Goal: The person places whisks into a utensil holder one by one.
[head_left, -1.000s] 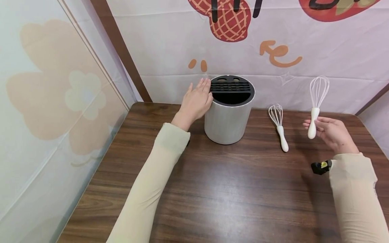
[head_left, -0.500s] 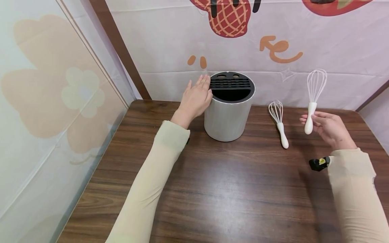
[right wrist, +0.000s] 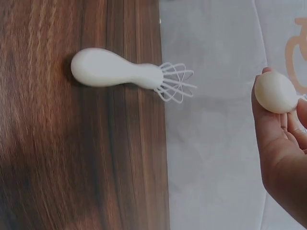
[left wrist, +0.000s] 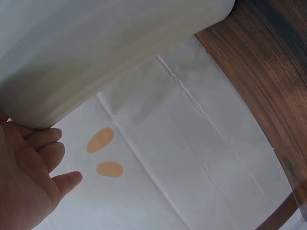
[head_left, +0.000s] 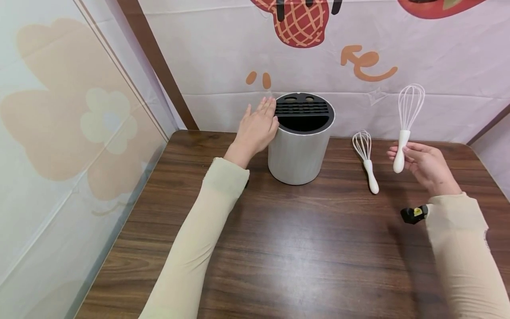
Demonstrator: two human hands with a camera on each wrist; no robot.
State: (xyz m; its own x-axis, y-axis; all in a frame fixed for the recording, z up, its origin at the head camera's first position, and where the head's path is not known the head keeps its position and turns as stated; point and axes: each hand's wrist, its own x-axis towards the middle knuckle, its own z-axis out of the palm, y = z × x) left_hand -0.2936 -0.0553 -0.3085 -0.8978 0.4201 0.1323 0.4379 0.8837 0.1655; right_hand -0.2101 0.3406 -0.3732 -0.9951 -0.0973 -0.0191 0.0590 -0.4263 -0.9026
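A white utensil holder (head_left: 299, 159) with a black slotted lid (head_left: 304, 113) stands at the back of the table. My left hand (head_left: 256, 128) rests on its left upper side with straight fingers; in the left wrist view the left hand (left wrist: 29, 167) touches the holder's wall (left wrist: 105, 52). To the right, my right hand (head_left: 426, 164) pinches the handle of a white whisk (head_left: 402, 148), raised above the table with its wires up. In the right wrist view only that handle's rounded end (right wrist: 276, 92) shows. Between holder and right hand lies a second white whisk (head_left: 370, 175), handle toward me.
The brown wooden table (head_left: 303, 248) ends at a printed white cloth wall (head_left: 223, 57) just behind the holder. Another pale cloth wall (head_left: 52, 221) borders the left side. A small black device (head_left: 413, 214) sits at the right wrist.
My right hand has moved left a little with the whisk, toward the whisk on the table. The left hand stays on the holder. The head view has tilted slightly down.
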